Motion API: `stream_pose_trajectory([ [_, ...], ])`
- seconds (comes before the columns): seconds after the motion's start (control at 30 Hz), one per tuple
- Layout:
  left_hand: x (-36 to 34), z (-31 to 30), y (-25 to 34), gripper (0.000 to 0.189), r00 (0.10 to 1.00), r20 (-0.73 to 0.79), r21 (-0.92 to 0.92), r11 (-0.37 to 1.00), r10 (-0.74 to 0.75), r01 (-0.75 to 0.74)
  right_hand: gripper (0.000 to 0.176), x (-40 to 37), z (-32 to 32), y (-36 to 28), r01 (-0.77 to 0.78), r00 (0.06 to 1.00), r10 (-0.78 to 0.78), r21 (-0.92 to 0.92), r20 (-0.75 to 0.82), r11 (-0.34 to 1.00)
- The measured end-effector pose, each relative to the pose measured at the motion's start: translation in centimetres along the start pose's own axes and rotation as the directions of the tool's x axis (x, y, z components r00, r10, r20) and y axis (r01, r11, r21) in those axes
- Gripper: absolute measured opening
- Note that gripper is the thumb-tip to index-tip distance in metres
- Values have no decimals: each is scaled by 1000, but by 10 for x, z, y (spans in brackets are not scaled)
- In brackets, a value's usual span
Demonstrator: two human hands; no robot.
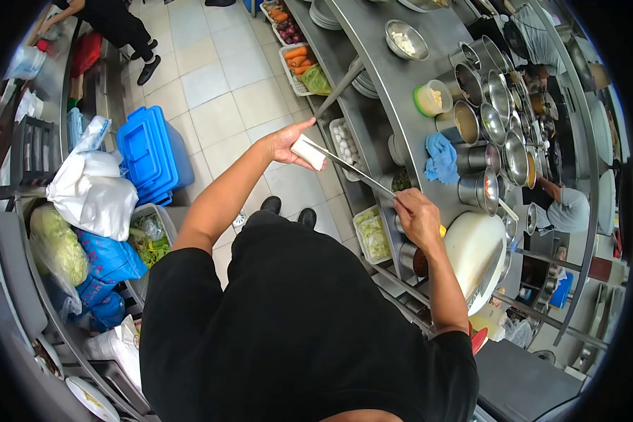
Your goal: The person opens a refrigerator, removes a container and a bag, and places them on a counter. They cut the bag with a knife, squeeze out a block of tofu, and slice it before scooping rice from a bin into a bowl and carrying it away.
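My left hand [293, 145] is out over the floor, wrapped round a white block [308, 152] that I cannot identify. My right hand [416, 218] grips a long thin metal tool [362, 175], which looks like a knife or a sharpening rod. Its far end reaches the white block at my left palm. Beside my right hand, on the steel counter, lies a thick round white board [473, 250]. A crumpled blue cloth [441, 158] rests on the counter beyond that hand.
Steel pots and bowls [494, 121] crowd the counter [401, 91] at right. Baskets of carrots [299, 62] and eggs [344, 146] sit on lower shelves. A blue bin [151, 151] stands on the tiled floor at left. Other people [116, 28] are at the upper left and far right.
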State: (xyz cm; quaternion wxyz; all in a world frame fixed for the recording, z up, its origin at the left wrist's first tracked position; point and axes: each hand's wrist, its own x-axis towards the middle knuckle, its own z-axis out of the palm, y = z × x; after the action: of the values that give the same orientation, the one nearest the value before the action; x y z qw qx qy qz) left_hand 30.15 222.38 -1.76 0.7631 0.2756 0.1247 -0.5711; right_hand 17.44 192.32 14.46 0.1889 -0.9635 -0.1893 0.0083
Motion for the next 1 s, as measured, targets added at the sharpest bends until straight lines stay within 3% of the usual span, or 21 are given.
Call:
stream_pose_trajectory([
  [0.1,2,0,-1,89,1000,8,-25,1000,14,-13,9,3,2,-1,-27,1000,27,57,9,998],
  [0.5,0,8,0,88,999,32,-11,1000,-5,6,12,10,14,3,43,997,-36,-112,68,993],
  [0.6,-2,5,-2,84,998,61,10,1000,24,-25,11,11,11,4,62,997,-57,-100,51,993],
  [0.7,-10,4,-6,75,990,105,-108,991,88,-77,11,11,-2,0,13,1000,-12,50,-10,999],
  [0.77,-10,-3,-12,65,937,100,-235,923,334,-304,9,8,-9,-7,-181,982,188,202,-17,963],
  [0.8,-7,-5,-16,65,936,98,-228,923,337,-308,9,8,-7,-9,-176,983,184,205,-23,963],
  [0.87,2,0,-26,59,758,-109,-388,675,643,-628,10,5,3,-15,-132,981,146,116,-128,984],
  [0.93,2,14,-30,56,720,-157,-368,637,676,-678,10,7,11,-22,-127,979,139,88,-149,988],
  [1.0,5,26,-31,54,631,-303,-415,497,714,-762,12,10,16,-27,-116,979,129,90,-157,989],
])
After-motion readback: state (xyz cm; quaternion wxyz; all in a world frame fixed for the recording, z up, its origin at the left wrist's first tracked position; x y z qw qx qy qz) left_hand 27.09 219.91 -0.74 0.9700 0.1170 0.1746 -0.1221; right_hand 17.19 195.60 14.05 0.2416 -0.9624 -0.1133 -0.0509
